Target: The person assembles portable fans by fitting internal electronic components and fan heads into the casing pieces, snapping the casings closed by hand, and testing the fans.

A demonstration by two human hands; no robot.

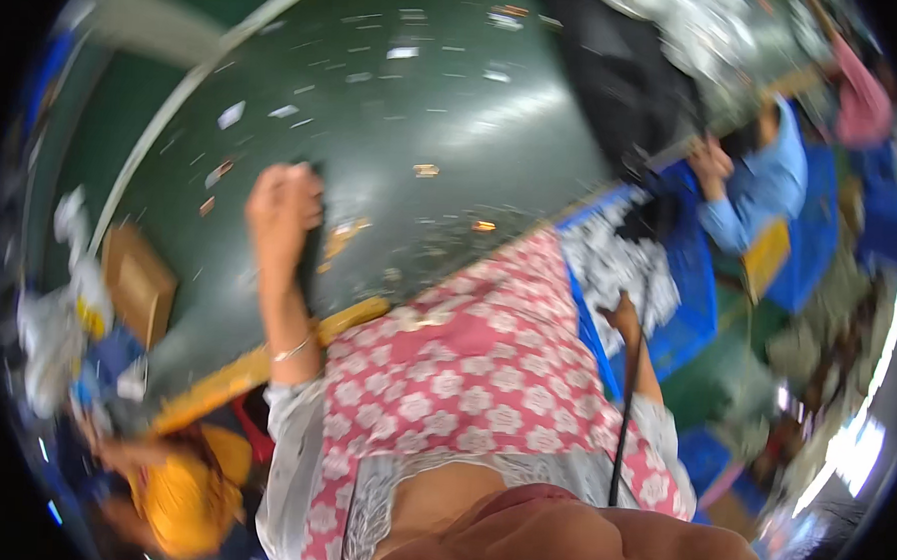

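My left hand (286,205) is over the dark green tabletop (375,127), its fingers curled into a loose fist. Motion blur hides what, if anything, lies inside. Small orange-brown scraps (342,240) lie on the surface beside its wrist. My right hand (622,318) reaches down at the blue plastic crate (688,300) on my right, with a finger and thumb apart and nothing visible between them. Many small white and grey pieces (610,249) fill that crate. A thin black cord (627,418) runs down in front of my right forearm.
Paper bits (402,53) are scattered over the table. A cardboard box (138,281) and plastic bags (46,338) are at the left. Black material (617,77) and clear plastic (695,31) lie far right. A person in blue (768,179) works at right; another in yellow (184,499) is lower left.
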